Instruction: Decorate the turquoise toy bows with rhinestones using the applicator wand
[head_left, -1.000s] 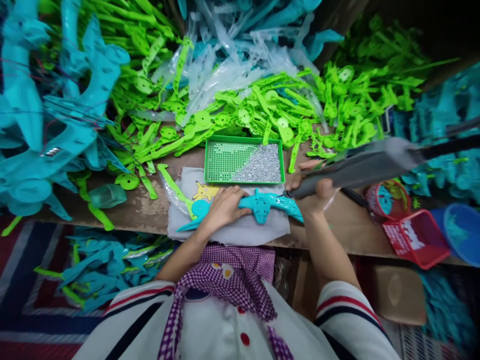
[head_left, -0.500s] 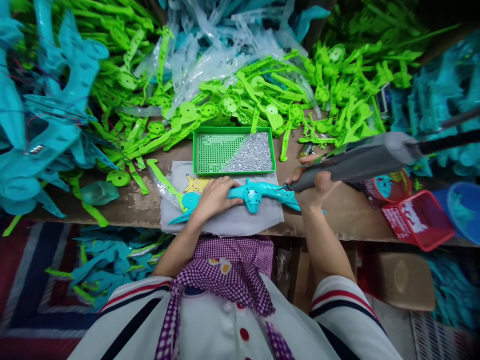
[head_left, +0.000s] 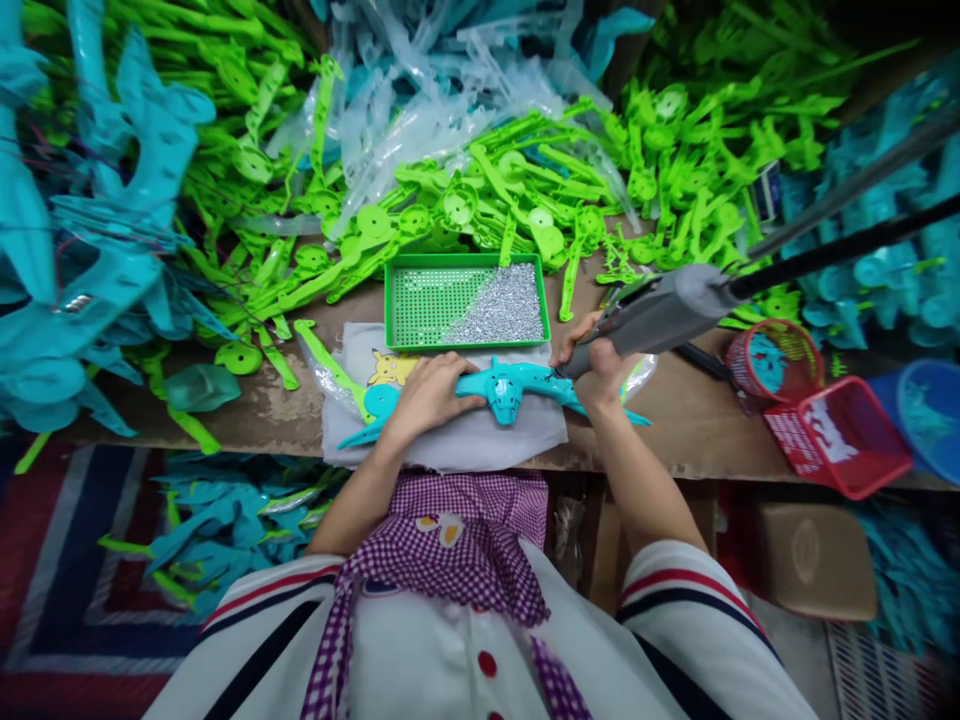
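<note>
A turquoise plastic part (head_left: 504, 392), long and bow-shaped with a raised centre, lies across a grey cloth (head_left: 457, 445). My left hand (head_left: 431, 398) is closed over its left half, pressing it onto the cloth. In my right hand (head_left: 592, 368) is a grey electric screwdriver (head_left: 652, 312), slanted up to the right. Its tip meets the part right of centre; the fingers hide some of the tool, and I cannot make out a screw there. Just beyond the part stands a green tray (head_left: 393, 300) with small silvery screws (head_left: 502, 312) heaped in its right side.
Bright green plastic parts (head_left: 457, 205) pile up behind the tray, with clear pieces (head_left: 420, 120) above. Turquoise parts (head_left: 112, 230) stack at the left. A red basket (head_left: 862, 440) and blue container (head_left: 930, 415) stand at the right edge. A cable (head_left: 847, 245) runs from the screwdriver.
My right hand and the screwdriver have moved left, and the tool's tip now sits closer to the part's centre. My left hand and the part stay almost where they were.
</note>
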